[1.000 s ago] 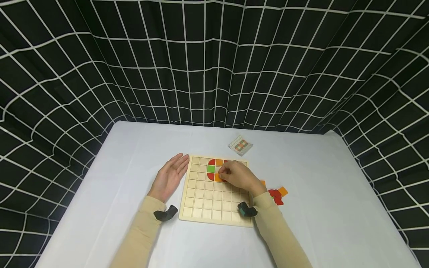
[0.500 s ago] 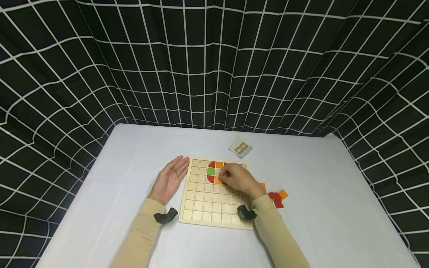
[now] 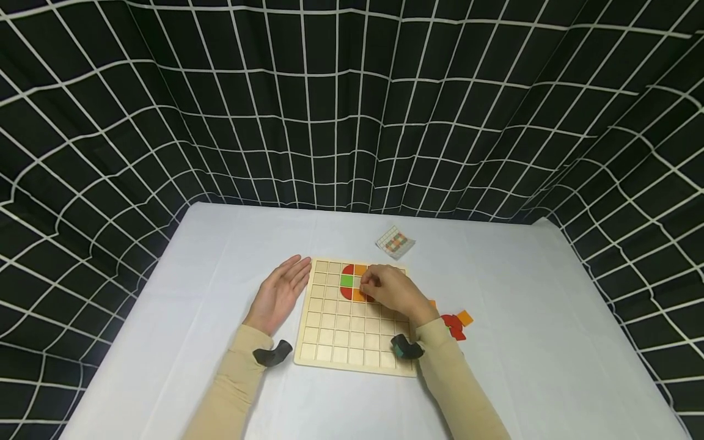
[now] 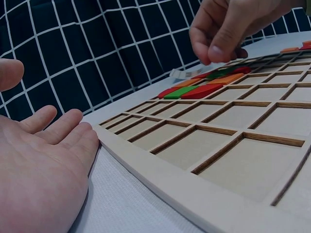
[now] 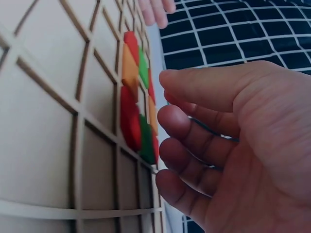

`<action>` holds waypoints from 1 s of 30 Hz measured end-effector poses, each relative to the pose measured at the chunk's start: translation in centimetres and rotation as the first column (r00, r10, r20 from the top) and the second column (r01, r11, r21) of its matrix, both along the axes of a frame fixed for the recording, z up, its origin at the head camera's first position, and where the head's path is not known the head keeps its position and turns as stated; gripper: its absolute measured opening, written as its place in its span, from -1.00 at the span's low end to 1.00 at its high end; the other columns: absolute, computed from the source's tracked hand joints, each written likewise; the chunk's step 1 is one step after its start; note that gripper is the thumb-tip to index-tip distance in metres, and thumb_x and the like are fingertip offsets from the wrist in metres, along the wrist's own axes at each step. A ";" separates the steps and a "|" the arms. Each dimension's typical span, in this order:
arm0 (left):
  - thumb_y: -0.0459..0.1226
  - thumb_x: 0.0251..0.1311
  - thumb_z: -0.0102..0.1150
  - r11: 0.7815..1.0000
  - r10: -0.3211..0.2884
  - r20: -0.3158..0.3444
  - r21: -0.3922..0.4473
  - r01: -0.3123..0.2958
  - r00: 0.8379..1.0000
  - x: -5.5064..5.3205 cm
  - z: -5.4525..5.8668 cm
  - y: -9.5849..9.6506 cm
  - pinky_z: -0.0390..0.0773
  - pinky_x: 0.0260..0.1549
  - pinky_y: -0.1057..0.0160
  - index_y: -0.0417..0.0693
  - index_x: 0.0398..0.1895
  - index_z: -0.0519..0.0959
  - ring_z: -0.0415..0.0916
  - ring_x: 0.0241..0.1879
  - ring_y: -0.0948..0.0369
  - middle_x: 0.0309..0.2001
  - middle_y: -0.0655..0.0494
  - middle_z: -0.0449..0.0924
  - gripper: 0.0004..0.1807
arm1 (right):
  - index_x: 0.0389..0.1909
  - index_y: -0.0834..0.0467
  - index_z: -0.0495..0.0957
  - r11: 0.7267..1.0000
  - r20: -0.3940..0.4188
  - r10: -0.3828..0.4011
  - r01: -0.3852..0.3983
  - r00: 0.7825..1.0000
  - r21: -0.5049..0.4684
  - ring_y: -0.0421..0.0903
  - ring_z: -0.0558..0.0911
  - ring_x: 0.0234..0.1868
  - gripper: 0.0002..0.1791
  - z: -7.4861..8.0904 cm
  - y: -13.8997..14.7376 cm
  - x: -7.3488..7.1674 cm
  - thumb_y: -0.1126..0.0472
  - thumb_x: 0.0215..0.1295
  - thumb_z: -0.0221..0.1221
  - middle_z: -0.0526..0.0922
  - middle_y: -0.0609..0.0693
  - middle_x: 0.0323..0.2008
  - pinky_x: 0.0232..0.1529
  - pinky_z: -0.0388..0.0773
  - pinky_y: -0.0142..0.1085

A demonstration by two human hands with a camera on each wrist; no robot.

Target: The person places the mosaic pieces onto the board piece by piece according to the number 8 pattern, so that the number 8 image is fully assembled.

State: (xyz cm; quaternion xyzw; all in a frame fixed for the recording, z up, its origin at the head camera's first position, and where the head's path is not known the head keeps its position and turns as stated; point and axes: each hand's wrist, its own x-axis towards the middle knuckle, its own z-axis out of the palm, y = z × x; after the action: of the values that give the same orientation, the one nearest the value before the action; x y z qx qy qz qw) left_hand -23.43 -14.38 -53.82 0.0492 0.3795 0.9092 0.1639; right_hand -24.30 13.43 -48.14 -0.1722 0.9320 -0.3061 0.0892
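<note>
A wooden grid board [image 3: 341, 336] lies on the table, with red, orange and green tiles around one bare cell near its far side. Over these tiles hovers my right hand [image 3: 390, 287], fingers curled and thumb tip close to the index tip; no tile shows between them in the right wrist view. Close under its fingertips are an orange tile [image 5: 129, 68] and a red tile [image 5: 130, 116]. A green tile [image 3: 346, 281] sits left of the bare cell. My left hand [image 3: 280, 296] rests palm up beside the board, its straight fingertips right at the board's left edge [image 4: 146, 177].
A small pattern card [image 3: 395, 242] lies behind the board. Right of the board, partly behind my right forearm, are loose red tiles [image 3: 453, 326] and an orange tile [image 3: 465, 318]. A black curtain with a white grid [image 3: 341, 122] surrounds the white table [image 3: 528, 305].
My right fingertips have lifted slightly from the orange tile, showing more of it. The left hand has stayed in place. The head view has tilted a little.
</note>
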 end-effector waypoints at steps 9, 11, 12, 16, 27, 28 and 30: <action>-0.11 0.65 -0.34 1.000 0.007 0.013 0.000 -0.007 1.000 0.2 0.2 0.1 -0.03 0.67 0.23 -0.15 0.64 -0.23 -0.14 0.65 0.06 0.65 -0.14 -0.14 -0.32 | -0.16 0.07 0.65 0.997 0.027 0.009 -0.007 1.000 -0.077 -0.18 0.52 -0.41 -0.89 1.8 1.2 0.3 0.13 0.43 0.24 0.68 -0.05 -0.40 -0.33 0.51 -0.36; -0.11 0.65 -0.33 1.000 0.010 0.014 -0.010 -0.010 1.000 0.3 0.3 0.2 -0.03 0.67 0.23 -0.15 0.64 -0.23 -0.14 0.65 0.07 0.65 -0.14 -0.13 -0.32 | -0.14 0.06 0.66 0.996 0.013 0.001 0.000 1.000 -0.084 -0.15 0.51 -0.36 -0.88 2.2 1.7 0.4 0.14 0.44 0.22 0.67 -0.07 -0.37 -0.32 0.50 -0.35; -0.11 0.65 -0.33 1.000 0.012 0.015 -0.013 -0.011 1.000 0.3 0.3 0.2 -0.03 0.67 0.23 -0.15 0.64 -0.23 -0.14 0.65 0.07 0.65 -0.14 -0.13 -0.32 | -0.13 0.07 0.66 0.996 0.008 -0.004 0.004 1.000 -0.089 -0.14 0.50 -0.35 -0.87 2.5 1.9 0.5 0.14 0.44 0.21 0.65 -0.08 -0.36 -0.33 0.50 -0.34; -0.11 0.65 -0.33 1.000 0.015 0.020 -0.013 -0.015 1.000 0.3 0.3 0.3 -0.03 0.67 0.23 -0.16 0.64 -0.22 -0.13 0.65 0.07 0.64 -0.15 -0.12 -0.33 | -0.10 0.07 0.67 0.993 -0.007 -0.026 0.025 1.000 -0.113 -0.09 0.51 -0.29 -0.85 3.7 2.9 0.7 0.14 0.45 0.18 0.65 -0.07 -0.32 -0.32 0.52 -0.31; -0.11 0.65 -0.35 1.000 0.006 0.002 -0.004 -0.006 1.000 0.1 0.2 0.2 -0.04 0.67 0.22 -0.16 0.64 -0.22 -0.15 0.65 0.06 0.65 -0.15 -0.14 -0.33 | -0.06 0.10 0.66 0.984 -0.082 -0.141 0.131 0.987 -0.119 -0.04 0.55 -0.20 -0.80 6.7 6.2 1.5 0.09 0.47 0.19 0.69 0.01 -0.22 -0.21 0.57 -0.29; -0.11 0.65 -0.35 1.000 0.006 0.002 -0.003 -0.006 1.000 0.1 0.2 0.2 -0.05 0.67 0.22 -0.16 0.64 -0.22 -0.15 0.65 0.06 0.65 -0.15 -0.15 -0.33 | -0.05 0.11 0.66 0.984 -0.085 -0.147 0.137 0.985 -0.116 -0.04 0.55 -0.20 -0.79 6.9 6.6 1.5 0.09 0.48 0.19 0.69 0.02 -0.21 -0.21 0.57 -0.29; -0.11 0.66 -0.36 1.000 0.006 0.000 -0.002 -0.006 1.000 0.1 0.2 0.2 -0.05 0.68 0.21 -0.16 0.64 -0.23 -0.16 0.65 0.06 0.65 -0.16 -0.16 -0.34 | -0.04 0.12 0.65 0.982 -0.088 -0.165 0.155 0.982 -0.108 -0.04 0.56 -0.17 -0.78 7.1 7.2 1.6 0.09 0.48 0.19 0.69 0.04 -0.20 -0.15 0.57 -0.27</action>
State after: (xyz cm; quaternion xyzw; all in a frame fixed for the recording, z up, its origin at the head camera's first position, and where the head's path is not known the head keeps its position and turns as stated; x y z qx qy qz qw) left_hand -23.36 -14.20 -53.64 0.0478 0.3806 0.9093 0.1614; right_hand -22.71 20.61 -41.03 -0.1157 0.9295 -0.3500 0.0103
